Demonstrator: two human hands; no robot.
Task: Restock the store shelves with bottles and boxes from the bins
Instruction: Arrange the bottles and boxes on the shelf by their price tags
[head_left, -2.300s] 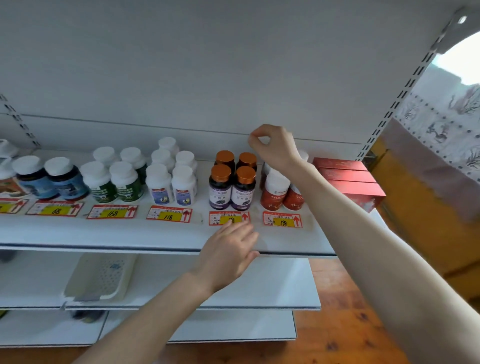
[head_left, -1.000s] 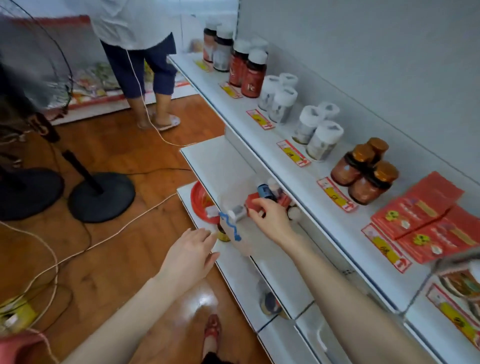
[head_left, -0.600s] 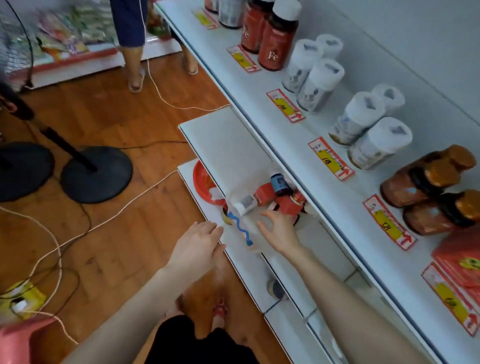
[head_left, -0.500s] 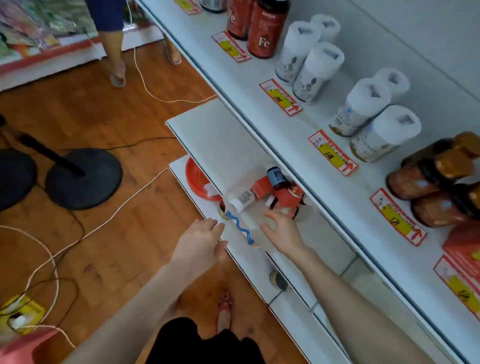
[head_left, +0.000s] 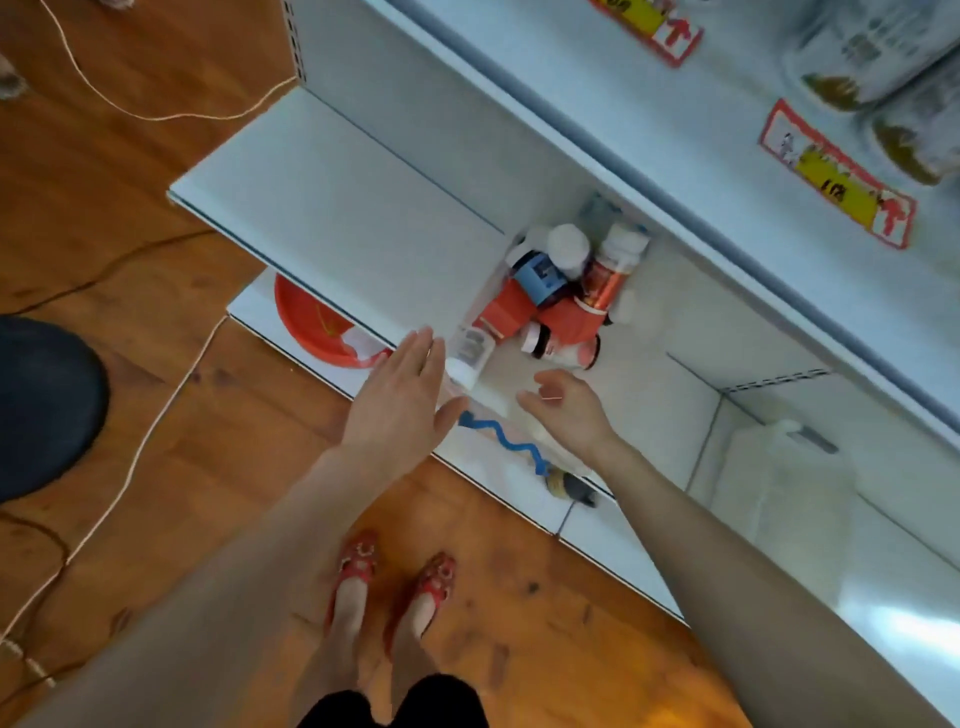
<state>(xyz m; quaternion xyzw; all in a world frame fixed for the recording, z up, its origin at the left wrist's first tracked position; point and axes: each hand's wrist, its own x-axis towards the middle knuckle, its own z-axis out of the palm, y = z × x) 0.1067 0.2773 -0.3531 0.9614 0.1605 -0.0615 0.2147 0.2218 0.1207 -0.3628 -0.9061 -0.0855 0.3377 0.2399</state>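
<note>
- The view has swung steeply down since half a second ago, and both hands now sit closer to the clear bin (head_left: 480, 332) on the lower shelf (head_left: 332, 202); the left has come up beside its near corner.
- Left hand (head_left: 402, 397): flat, fingers spread wide, holding nothing, just left of the bin's clear wall.
- Right hand (head_left: 569, 410): loosely curled, palm half up, empty, hovering at the bin's near edge.
- Just beyond the right fingertips lies the heap: a blue-labelled bottle (head_left: 540, 275), orange boxes (head_left: 566, 322), a white-capped orange bottle (head_left: 615, 265), and a small pinkish bottle (head_left: 563, 348) nearest of all.
- To do this well, I'd say: steady the bin with the left palm so it can't slide, then reach right for the nearest loose item rather than digging underneath.
- Grip a bottle round its body, not its cap.
- Mind the blue wavy strip (head_left: 501, 439) between the wrists.
</note>
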